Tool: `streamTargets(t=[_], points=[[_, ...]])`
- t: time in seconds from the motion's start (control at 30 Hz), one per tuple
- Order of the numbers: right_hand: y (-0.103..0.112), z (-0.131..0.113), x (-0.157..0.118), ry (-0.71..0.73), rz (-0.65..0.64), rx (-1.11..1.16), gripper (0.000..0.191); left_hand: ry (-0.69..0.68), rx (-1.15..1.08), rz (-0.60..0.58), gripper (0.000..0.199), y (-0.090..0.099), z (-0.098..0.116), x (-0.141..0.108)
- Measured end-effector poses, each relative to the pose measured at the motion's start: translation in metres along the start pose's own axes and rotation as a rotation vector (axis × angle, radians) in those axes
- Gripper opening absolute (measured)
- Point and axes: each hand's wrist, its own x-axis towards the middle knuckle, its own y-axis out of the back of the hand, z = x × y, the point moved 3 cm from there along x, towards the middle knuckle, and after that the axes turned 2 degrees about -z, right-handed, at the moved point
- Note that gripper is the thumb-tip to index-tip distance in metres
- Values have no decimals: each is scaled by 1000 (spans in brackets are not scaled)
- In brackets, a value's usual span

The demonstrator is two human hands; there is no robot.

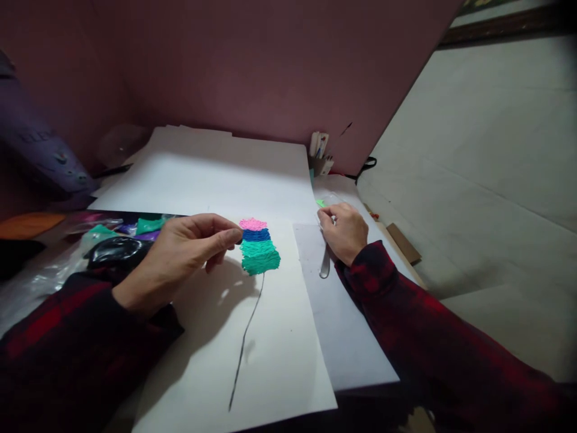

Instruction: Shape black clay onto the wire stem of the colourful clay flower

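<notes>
A small dark lump sits pinched between the thumb and fingertips of my left hand (184, 249), just at the left edge of a coloured patch. This textured patch (260, 249) has bands of pink, dark blue and green and looks like modelling clay pressed onto a white sheet (279, 337). A thin dark line (246, 337) runs down the sheet from its bottom. To the right, my right hand (345, 231) is closed around a metal utensil (324, 264). Its rounded end sticks out below the hand; most of its other end is hidden. Something bright green (320, 203) lies just beyond the fingers.
At left are plastic bags (49, 288) and a shiny black packet (118, 251). A purple container (40, 138) stands behind them. More white paper (216, 168) leans at the back. Small white holders (319, 144) with thin tools stand by the pink wall (252, 66).
</notes>
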Motion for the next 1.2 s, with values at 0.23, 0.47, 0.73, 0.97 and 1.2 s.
streamTargets(t=[0.23, 0.47, 0.73, 0.97, 1.2], points=[[4, -9, -5, 81, 119, 118, 18, 5, 66, -27, 25, 0, 0, 2], [3, -8, -6, 70, 106, 152, 18, 2, 207, -128, 11, -5, 0, 0], [2, -8, -6, 72, 117, 185, 17, -82, 431, -224, 6, -8, -7, 0], [1, -6, -5, 69, 113, 178, 17, -220, 502, -277, 7, -11, -10, -2], [1, -6, -5, 62, 102, 187, 17, -241, 502, -318, 8, -13, -12, -3]])
